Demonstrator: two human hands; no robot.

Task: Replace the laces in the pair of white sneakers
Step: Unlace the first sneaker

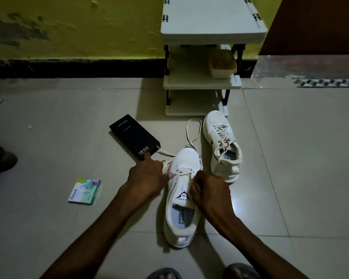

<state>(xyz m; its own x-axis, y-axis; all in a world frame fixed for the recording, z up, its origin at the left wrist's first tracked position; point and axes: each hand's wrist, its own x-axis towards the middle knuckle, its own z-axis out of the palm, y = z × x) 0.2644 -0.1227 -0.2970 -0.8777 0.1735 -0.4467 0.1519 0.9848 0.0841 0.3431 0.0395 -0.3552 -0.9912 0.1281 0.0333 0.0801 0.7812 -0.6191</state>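
A white sneaker (181, 200) stands on the floor between my arms, toe pointing away, with a lace crossed once near its toe. My left hand (147, 176) pinches the lace at the shoe's left eyelets, index finger pointing outward. My right hand (210, 192) grips the lace at the right eyelets, fingers curled. The loose lace (192, 131) loops on the floor beyond the toe and trails left. The second white sneaker (223, 144) lies to the right, fully laced.
A black phone box (134, 135) lies left of the toe. A small colourful packet (85, 191) sits on the tiles at left. A white shoe rack (201, 83) holding a plastic container (222, 64) stands against the yellow wall. My sandalled feet (201, 273) show at the bottom.
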